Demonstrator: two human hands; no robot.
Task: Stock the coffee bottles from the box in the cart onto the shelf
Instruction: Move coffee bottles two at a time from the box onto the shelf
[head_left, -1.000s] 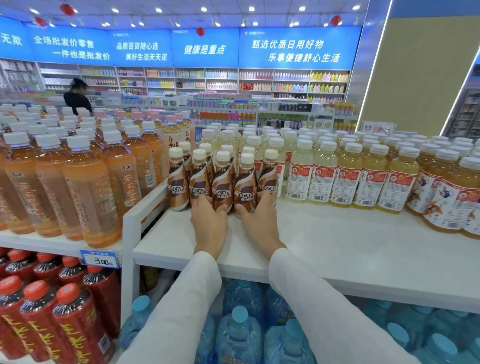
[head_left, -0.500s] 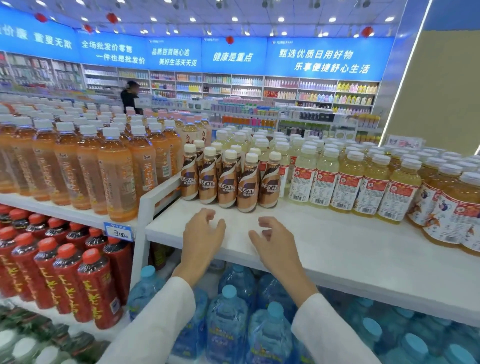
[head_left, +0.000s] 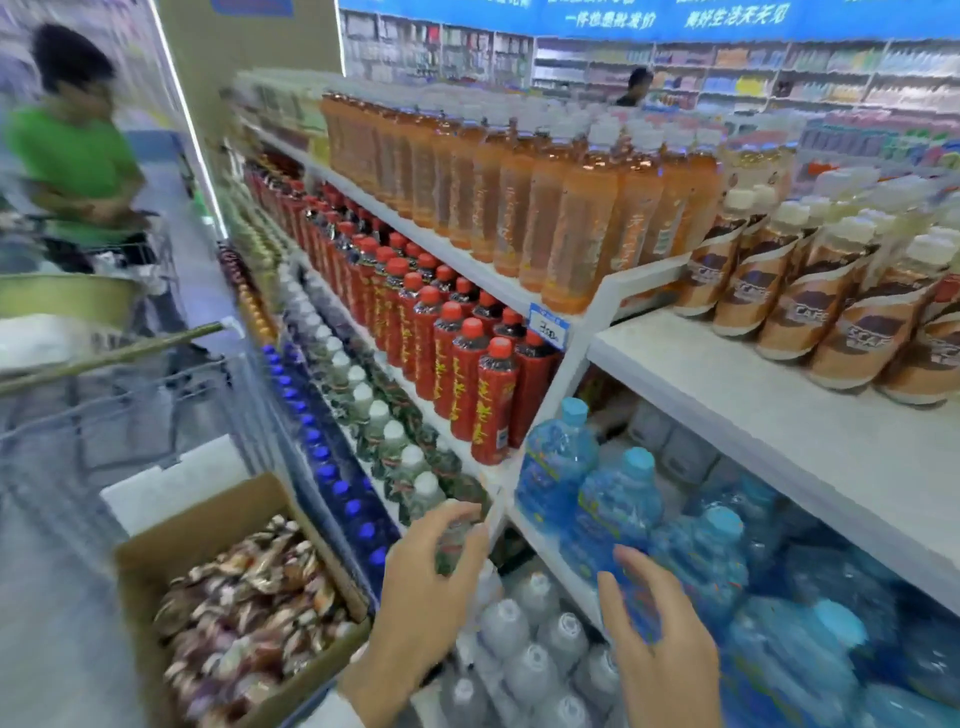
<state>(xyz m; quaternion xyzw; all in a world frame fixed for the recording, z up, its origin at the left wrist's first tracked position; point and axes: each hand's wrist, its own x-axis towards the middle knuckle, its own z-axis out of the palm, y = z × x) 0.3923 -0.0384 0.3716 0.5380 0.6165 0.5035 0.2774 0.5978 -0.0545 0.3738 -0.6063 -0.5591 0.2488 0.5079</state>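
A cardboard box (head_left: 156, 545) at the lower left holds several brown coffee bottles (head_left: 244, 597) lying inside; it sits in a wire cart (head_left: 104, 410). More coffee bottles (head_left: 810, 306) stand upright on the white shelf (head_left: 779, 421) at the right. My left hand (head_left: 431, 587) hovers in front of the lower shelves, just right of the box, fingers loosely spread and holding nothing. In front of the blue water bottles my right hand (head_left: 660, 634) is also empty with relaxed fingers. The view is blurred by motion.
Orange drink bottles (head_left: 524, 187) fill the top shelf to the left, red-capped bottles (head_left: 441, 332) the shelf below, blue water bottles (head_left: 623, 499) the bottom right. A person in a green shirt (head_left: 72, 150) stands by the aisle at the far left.
My head has turned left and down, bringing the cart and box into view. Both hands have left the white shelf and dropped toward the box, still empty.
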